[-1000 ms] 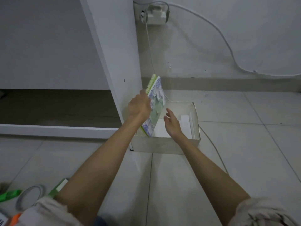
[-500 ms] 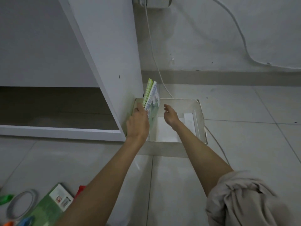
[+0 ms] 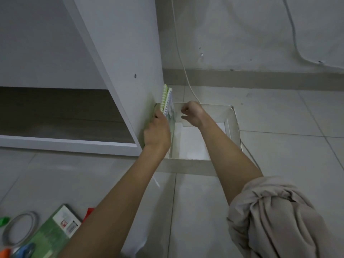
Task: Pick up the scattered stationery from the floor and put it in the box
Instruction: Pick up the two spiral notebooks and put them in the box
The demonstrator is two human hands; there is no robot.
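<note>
My left hand [image 3: 157,132] grips the green spiral-bound notebook [image 3: 168,107], standing on edge inside the white cardboard box [image 3: 191,165], against the white cabinet panel [image 3: 130,53]. My right hand [image 3: 192,113] hovers curled and empty. A green booklet [image 3: 54,233] and grey tape ring [image 3: 19,229] lie behind.

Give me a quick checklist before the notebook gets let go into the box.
1. Left hand holds the spiral notebook: ok.
2. Notebook over the box, standing on edge at its left wall: ok.
3. Notebook's bottom edge resting on the box floor: cannot tell, hand hides it.
4. Right hand out of the drop path: ok, curled above the far end, holding nothing.
5. All stationery collected: not ok; green book and tape ring lie on the floor.
</note>
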